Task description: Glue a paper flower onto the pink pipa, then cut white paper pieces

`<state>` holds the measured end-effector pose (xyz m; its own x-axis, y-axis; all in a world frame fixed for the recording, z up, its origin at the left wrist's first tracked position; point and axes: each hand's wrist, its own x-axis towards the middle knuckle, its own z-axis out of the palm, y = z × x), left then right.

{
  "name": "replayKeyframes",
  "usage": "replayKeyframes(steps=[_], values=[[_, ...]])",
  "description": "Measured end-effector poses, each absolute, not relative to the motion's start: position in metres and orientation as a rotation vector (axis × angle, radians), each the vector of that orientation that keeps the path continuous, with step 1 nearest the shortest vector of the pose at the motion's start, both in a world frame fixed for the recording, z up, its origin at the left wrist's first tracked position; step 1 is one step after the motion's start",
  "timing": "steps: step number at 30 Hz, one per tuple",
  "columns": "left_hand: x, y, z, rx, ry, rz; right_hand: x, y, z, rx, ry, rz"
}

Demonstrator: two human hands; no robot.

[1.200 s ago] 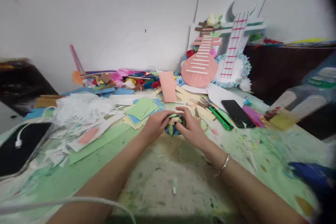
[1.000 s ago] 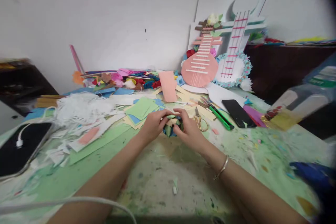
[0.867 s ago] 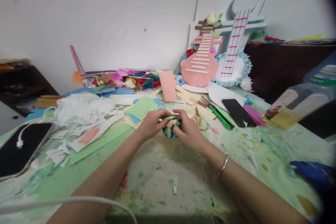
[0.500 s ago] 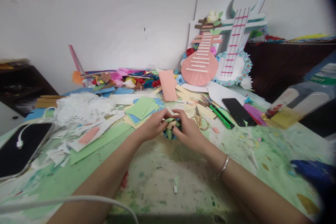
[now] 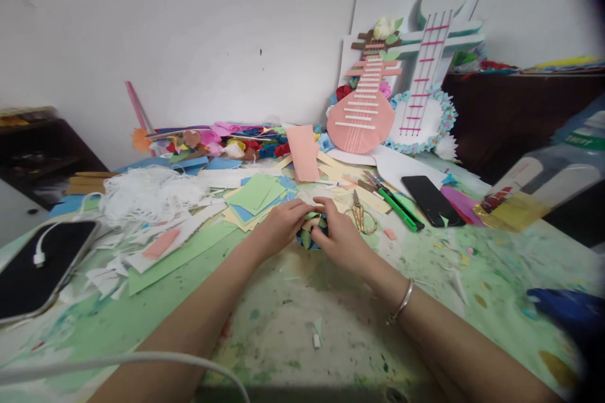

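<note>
Two hands meet over one small blue-and-green folded paper piece [image 5: 309, 239], just left of the single pair of scissors [image 5: 360, 217] on the worktop [image 5: 293, 321]: the left hand [image 5: 282, 225] and the right hand [image 5: 341, 240] each pinch its folds with their fingers. Right of the scissors lie one green utility knife [image 5: 399, 209] and one black phone [image 5: 432, 200]; behind the scissors two paper instruments, a pink lute [image 5: 362, 119] and a white lute [image 5: 423, 110], lean on the wall, and far left lies a second phone [image 5: 33, 264]. The label on the one plastic bottle [image 5: 543, 186] far right of the scissors is too blurred to read.
</note>
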<state>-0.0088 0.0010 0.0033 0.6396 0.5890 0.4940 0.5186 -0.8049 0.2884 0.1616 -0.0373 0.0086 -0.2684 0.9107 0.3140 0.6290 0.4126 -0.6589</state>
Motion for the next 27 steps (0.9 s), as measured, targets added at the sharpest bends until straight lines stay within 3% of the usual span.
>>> replayKeyframes(steps=[7, 17, 27], values=[[-0.012, 0.002, 0.008, 2.715, 0.947, 0.715, 0.164, -0.036, 0.008, -1.325, -2.012, 0.58], [-0.013, 0.001, 0.014, 2.503, 0.987, 0.771, 0.166, -0.036, 0.006, -1.221, -2.013, 0.635], [-0.008, 0.0, 0.003, 2.726, 1.104, 0.867, 0.165, -0.039, 0.011, -1.194, -1.967, 0.705]])
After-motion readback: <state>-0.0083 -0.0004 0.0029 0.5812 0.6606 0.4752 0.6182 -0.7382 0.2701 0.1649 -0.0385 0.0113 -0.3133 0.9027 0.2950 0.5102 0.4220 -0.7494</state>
